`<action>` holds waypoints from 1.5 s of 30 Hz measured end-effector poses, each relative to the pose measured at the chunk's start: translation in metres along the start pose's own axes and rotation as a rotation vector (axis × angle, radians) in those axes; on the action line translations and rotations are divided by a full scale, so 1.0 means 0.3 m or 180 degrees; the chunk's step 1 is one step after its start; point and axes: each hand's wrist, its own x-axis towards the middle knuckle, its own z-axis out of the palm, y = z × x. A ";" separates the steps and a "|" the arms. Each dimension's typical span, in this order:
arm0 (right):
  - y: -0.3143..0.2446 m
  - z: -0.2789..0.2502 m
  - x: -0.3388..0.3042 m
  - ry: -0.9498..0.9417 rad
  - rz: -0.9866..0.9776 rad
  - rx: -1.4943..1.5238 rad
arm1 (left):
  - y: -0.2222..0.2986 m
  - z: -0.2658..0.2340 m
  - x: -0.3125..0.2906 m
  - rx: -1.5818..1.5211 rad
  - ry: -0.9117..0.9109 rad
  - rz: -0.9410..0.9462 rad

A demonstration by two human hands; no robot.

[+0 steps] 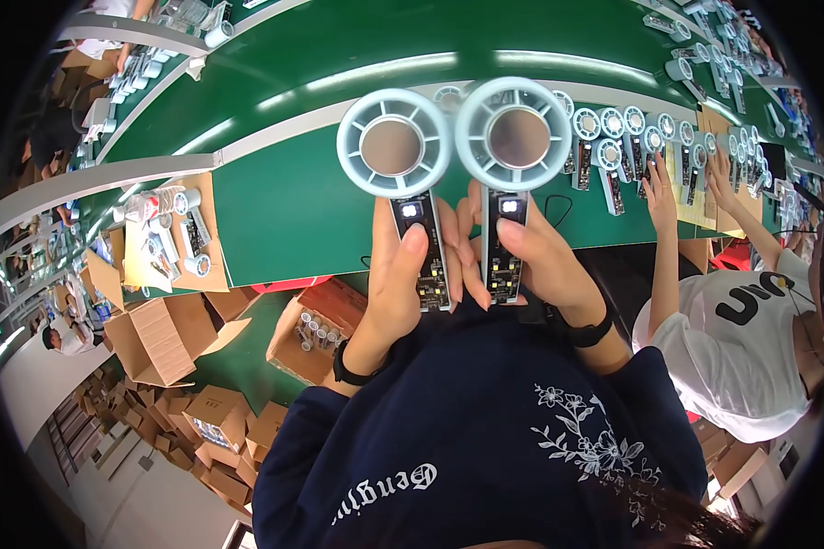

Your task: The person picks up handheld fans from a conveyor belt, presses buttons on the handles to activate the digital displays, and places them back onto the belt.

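Note:
My left hand (395,270) is closed round the handle of a handheld fan (392,146). This fan has a round pale-blue head with a silvery disc in its middle, and a bare circuit board along the handle. Beside it, a matching second fan (519,137) is gripped in my right hand (558,270). Both fans stand upright side by side, heads away from me. A small white display glows on each board, and my thumbs press on the boards just below. The heads nearly touch; the blades cannot be made out.
Several similar fans (611,160) lie in rows on the green table (293,210) to the right, where a co-worker in a white shirt (732,320) reaches among them. At left is a cardboard tray (212,242) with fans and a bottle. Open boxes (156,339) stand below.

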 end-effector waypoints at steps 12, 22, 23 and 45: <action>0.057 0.000 0.054 0.0500 -0.0897 -0.0811 | -0.039 -0.008 0.052 0.0471 0.0284 -0.0094; 0.084 -0.037 0.068 0.0698 -0.1069 -0.0696 | -0.054 -0.079 0.079 0.0396 -0.0071 -0.0075; 0.069 -0.039 0.063 0.0706 -0.1019 -0.0745 | -0.055 -0.083 0.084 0.0380 -0.0049 -0.0102; 0.055 -0.006 0.052 0.1010 -0.1411 -0.0455 | -0.043 -0.094 0.115 0.0241 -0.0312 -0.0368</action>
